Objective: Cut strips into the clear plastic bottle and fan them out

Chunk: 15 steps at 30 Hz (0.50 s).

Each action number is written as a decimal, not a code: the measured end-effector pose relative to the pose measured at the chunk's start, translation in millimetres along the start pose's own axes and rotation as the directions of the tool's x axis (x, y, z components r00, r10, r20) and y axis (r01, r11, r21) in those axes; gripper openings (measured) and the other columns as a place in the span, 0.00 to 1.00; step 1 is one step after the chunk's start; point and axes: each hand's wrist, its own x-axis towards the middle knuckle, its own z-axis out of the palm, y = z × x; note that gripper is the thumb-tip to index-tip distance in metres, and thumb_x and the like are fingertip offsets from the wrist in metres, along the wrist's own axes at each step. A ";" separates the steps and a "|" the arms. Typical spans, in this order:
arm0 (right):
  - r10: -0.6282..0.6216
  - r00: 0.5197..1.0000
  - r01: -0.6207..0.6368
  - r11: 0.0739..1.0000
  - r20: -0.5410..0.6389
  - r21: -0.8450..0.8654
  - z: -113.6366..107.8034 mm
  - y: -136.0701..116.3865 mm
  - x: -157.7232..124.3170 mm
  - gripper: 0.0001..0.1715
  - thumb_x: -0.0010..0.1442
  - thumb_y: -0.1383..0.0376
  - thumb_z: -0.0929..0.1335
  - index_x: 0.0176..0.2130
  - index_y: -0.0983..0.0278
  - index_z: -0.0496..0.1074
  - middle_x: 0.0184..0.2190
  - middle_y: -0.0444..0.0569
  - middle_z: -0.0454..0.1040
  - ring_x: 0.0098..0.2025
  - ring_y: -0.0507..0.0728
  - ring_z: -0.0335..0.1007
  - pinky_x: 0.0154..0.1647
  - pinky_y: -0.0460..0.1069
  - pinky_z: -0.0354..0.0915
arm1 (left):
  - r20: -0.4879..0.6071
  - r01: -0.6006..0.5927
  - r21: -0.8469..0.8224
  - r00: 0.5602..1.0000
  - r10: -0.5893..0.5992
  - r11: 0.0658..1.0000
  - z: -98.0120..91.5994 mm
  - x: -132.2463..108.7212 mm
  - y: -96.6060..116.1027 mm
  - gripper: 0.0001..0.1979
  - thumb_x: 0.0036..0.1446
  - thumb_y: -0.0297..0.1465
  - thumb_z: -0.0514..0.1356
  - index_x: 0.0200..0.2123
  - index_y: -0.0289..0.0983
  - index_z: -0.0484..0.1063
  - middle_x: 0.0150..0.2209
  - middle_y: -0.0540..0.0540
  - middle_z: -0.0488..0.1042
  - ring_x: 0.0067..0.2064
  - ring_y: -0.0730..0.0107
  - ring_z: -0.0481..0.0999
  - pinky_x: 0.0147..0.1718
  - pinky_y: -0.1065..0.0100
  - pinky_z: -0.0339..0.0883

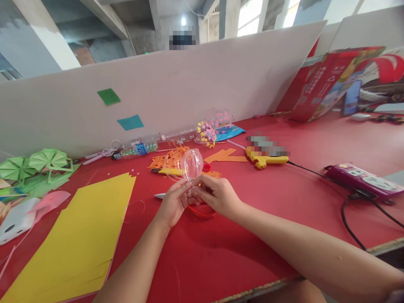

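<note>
My left hand (174, 203) and my right hand (214, 194) meet over the middle of the red table (252, 235). Both pinch the lower edge of a clear plastic ball (190, 165), which stands just above the fingertips. The fingers of both hands are closed on it. A red ring (202, 211) lies on the table under my right hand. Behind the ball lie orange paper scraps (167, 158) and a yellow strip.
A yellow paper sheet (78, 240) covers the near left. Green folded paper fans (34, 164) sit far left. A water bottle (135, 149), a star-decorated clear ball (206, 134), a yellow glue gun (267, 160) with cable and a purple power strip (362, 179) lie beyond. A white partition (189, 84) closes the back.
</note>
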 end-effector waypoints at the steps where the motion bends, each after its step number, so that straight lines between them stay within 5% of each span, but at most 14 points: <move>1: 0.006 1.000 -0.006 1.000 0.010 0.003 0.8 0.9 -0.5 0.05 0.59 0.67 0.63 0.30 0.62 0.67 0.18 0.39 0.69 0.19 0.48 0.62 0.23 0.41 0.57 | -0.003 -0.001 0.007 1.000 0.001 1.000 -0.8 0.1 -0.2 0.10 0.48 0.32 0.67 0.32 0.33 0.72 0.21 0.52 0.71 0.23 0.76 0.72 0.26 0.74 0.69; 8: -0.011 0.997 0.008 0.999 -0.083 -0.042 1.2 1.0 -1.7 0.04 0.59 0.67 0.62 0.34 0.62 0.66 0.18 0.37 0.63 0.18 0.47 0.55 0.21 0.41 0.53 | -0.051 -0.050 0.065 0.997 0.053 0.997 -2.1 0.7 0.7 0.14 0.47 0.31 0.67 0.37 0.34 0.71 0.30 0.50 0.75 0.28 0.76 0.75 0.30 0.73 0.70; 15: 0.168 0.979 -0.157 0.983 -0.114 0.093 0.0 0.9 2.5 0.03 0.58 0.65 0.62 0.36 0.60 0.61 0.16 0.33 0.58 0.17 0.47 0.52 0.19 0.42 0.50 | -0.101 -0.146 0.131 0.982 0.159 0.981 -1.3 1.7 0.4 0.16 0.45 0.30 0.68 0.38 0.36 0.69 0.33 0.50 0.77 0.31 0.74 0.77 0.34 0.72 0.69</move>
